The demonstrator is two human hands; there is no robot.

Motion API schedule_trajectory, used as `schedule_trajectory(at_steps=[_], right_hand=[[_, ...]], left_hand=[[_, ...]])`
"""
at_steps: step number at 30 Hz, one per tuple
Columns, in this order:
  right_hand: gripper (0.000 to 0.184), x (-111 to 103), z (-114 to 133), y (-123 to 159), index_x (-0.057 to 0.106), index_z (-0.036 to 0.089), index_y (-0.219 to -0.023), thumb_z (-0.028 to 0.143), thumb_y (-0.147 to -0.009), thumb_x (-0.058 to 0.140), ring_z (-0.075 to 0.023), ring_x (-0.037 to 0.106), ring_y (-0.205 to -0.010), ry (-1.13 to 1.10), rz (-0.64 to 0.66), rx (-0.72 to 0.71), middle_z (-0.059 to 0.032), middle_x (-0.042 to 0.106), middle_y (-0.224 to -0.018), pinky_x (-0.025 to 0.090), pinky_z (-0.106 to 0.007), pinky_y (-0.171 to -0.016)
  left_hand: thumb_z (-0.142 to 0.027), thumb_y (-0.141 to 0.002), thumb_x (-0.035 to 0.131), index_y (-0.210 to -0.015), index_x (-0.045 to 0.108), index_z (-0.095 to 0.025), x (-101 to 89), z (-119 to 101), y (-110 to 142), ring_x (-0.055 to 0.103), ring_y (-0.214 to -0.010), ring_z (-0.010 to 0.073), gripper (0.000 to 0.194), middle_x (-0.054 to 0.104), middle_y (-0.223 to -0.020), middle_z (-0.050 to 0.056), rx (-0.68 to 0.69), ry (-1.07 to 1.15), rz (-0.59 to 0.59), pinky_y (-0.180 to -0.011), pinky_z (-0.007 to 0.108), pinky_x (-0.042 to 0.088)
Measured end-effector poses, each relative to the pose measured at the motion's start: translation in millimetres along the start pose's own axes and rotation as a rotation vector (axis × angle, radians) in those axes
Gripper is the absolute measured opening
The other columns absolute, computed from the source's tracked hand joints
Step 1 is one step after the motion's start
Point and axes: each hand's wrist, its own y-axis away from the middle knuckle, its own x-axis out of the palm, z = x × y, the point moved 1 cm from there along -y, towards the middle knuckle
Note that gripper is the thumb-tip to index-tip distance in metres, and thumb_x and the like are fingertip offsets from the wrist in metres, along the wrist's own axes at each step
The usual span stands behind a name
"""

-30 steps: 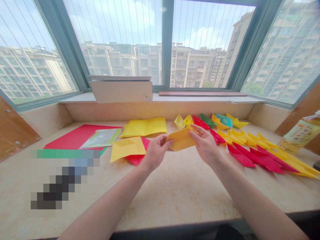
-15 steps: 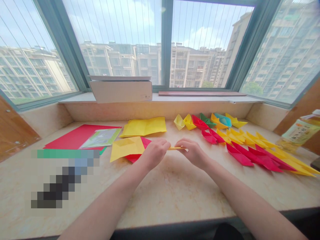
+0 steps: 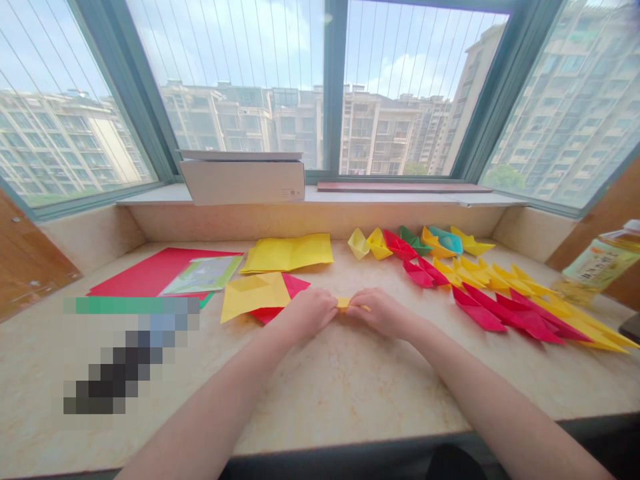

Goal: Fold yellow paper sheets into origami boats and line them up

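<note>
A small folded piece of yellow paper (image 3: 343, 304) lies between my hands, mostly covered by fingers. My left hand (image 3: 316, 311) is closed on its left end, and my right hand (image 3: 379, 311) pinches its right end. Both hands are low over the countertop. Just left of my left hand rest a creased yellow sheet (image 3: 253, 297) and a red paper (image 3: 297, 285) partly beneath it. Behind the hands lies a stack of yellow paper (image 3: 287, 253). Folded paper boats stand to the right, among them a red boat (image 3: 477, 309) and a green boat (image 3: 414, 241).
Red sheets (image 3: 145, 272) and a clear packet (image 3: 203, 275) lie at the left, near a pixelated patch. A white box (image 3: 245, 180) stands on the window ledge. At the far right is a bottle of yellow liquid (image 3: 603, 263). The stone countertop (image 3: 360, 393) ends in front of me.
Both hands have come slightly lower and closer together, with the yellow paper between them. My right fingers now cover more of its right end. The surrounding papers and boats stay put.
</note>
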Motion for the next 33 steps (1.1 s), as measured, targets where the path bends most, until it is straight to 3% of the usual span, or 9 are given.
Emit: schedule_trajectory(at_steps=[5,9,16,24,29,33], right_hand=[[0.022,1,-5,0,0.072,0.02,-0.091,0.03,-0.094,0.053,-0.0197,0.064,-0.075,-0.137,-0.11,0.193,-0.0043,0.074,-0.084,0.044,-0.03,-0.069],[0.021,4,-6,-3,0.072,0.02,-0.102,0.029,-0.092,0.056,-0.021,0.066,-0.081,-0.136,-0.154,0.274,-0.0062,0.074,-0.092,0.047,-0.032,-0.073],[0.019,4,-9,-4,0.076,0.02,-0.093,0.031,-0.088,0.062,-0.0219,0.064,-0.081,-0.066,-0.152,0.299,-0.0089,0.07,-0.092,0.046,-0.033,-0.074],[0.023,2,-10,-3,0.074,0.019,-0.103,0.033,-0.087,0.065,-0.0213,0.065,-0.082,-0.083,-0.136,0.3,-0.0077,0.071,-0.092,0.047,-0.033,-0.075],[0.014,3,-12,-3,0.074,0.019,-0.089,0.03,-0.083,0.068,-0.021,0.065,-0.079,-0.094,-0.145,0.283,-0.007,0.071,-0.089,0.046,-0.032,-0.072],[0.007,2,-10,-3,0.07,0.019,-0.087,0.023,-0.083,0.065,-0.02,0.063,-0.082,-0.121,-0.204,0.244,-0.0052,0.07,-0.089,0.046,-0.032,-0.074]], left_hand=[[-0.03,-0.097,0.046,-0.106,0.066,-0.021,6.5,11,-2,0.068,-0.079,0.0231,0.024,0.072,-0.087,0.007,-0.119,0.16,-0.056,-0.068,0.03,0.047],[-0.027,-0.096,0.048,-0.104,0.065,-0.019,13.8,13,-8,0.067,-0.084,0.0215,0.02,0.071,-0.091,0.006,-0.131,0.228,-0.07,-0.075,0.029,0.048],[-0.02,-0.093,0.05,-0.085,0.068,-0.015,19.4,16,-11,0.063,-0.087,0.0211,0.02,0.066,-0.088,0.008,-0.126,0.172,-0.081,-0.084,0.031,0.047],[-0.027,-0.091,0.056,-0.111,0.067,-0.014,9.7,13,-6,0.063,-0.098,0.0259,0.026,0.069,-0.104,0.013,-0.129,0.137,-0.108,-0.09,0.037,0.046],[-0.036,-0.092,0.055,-0.095,0.07,-0.014,8.3,11,-3,0.063,-0.092,0.026,0.026,0.067,-0.096,0.011,-0.114,0.128,-0.11,-0.084,0.037,0.048],[-0.035,-0.088,0.062,-0.101,0.066,-0.016,6.1,9,-2,0.063,-0.093,0.0256,0.023,0.069,-0.098,0.01,-0.131,0.207,-0.15,-0.082,0.035,0.047]])
